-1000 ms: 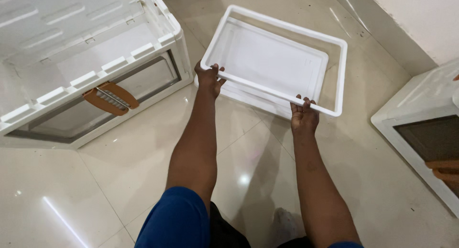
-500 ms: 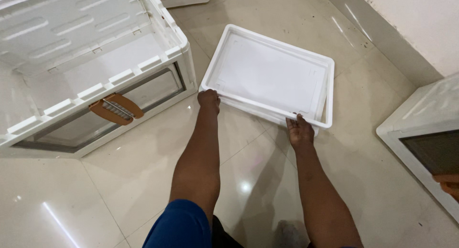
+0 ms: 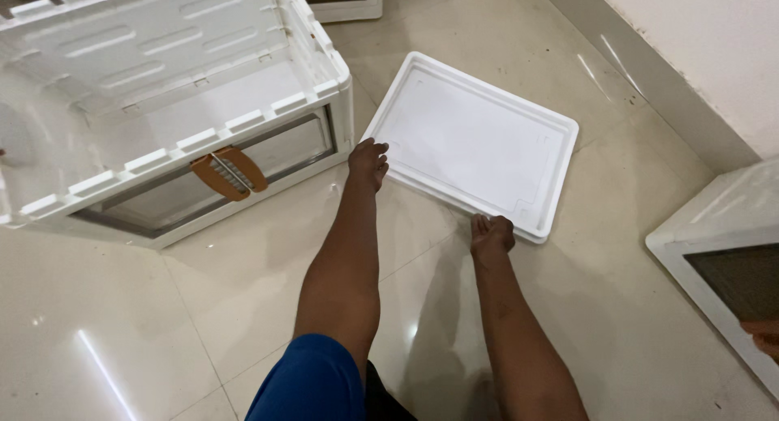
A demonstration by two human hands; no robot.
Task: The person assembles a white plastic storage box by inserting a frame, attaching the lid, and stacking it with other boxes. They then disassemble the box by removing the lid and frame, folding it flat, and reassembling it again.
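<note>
We log white lid (image 3: 475, 141) now flat on floor (image 3: 633, 307), earlier tilted | beside white crate (image 3: 174, 113) | left hand (image 3: 369, 160), right hand (image 3: 491, 233) fingers gripping lid's near rim.

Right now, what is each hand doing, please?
Left hand: closed on the near edge of the white tray, which lies on the floor.
Right hand: closed on the same tray edge, near its corner.
</note>
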